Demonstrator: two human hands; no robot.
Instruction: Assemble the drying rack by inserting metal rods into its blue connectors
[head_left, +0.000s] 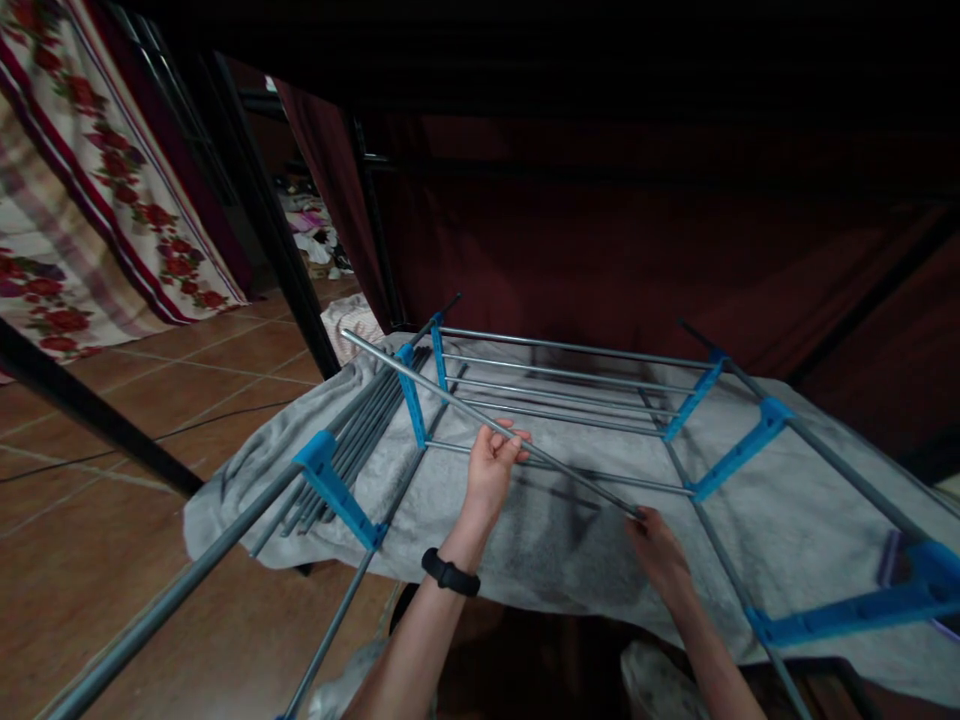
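A thin grey metal rod [405, 372] slants across the middle, its far end raised at the left. My left hand [495, 460], below a black wristband [450, 573], pinches it near the middle. The rod's near end sits in the closed fingers of my right hand [660, 548]. Around both hands stands a frame of grey tubes [255, 515] with blue plastic brackets [341, 495] on the left and more blue brackets [739, 450] on the right. Several crossbars [555, 343] span its far part. Behind my left hand, another crossbar runs between lower bracket ends.
A grey blanket [525, 540] lies under the frame. Several loose rods [352, 440] lie together on its left part. Black posts [262, 200] and a dark red curtain [562, 240] border the space. A cable [202, 428] crosses the tiled floor [97, 510].
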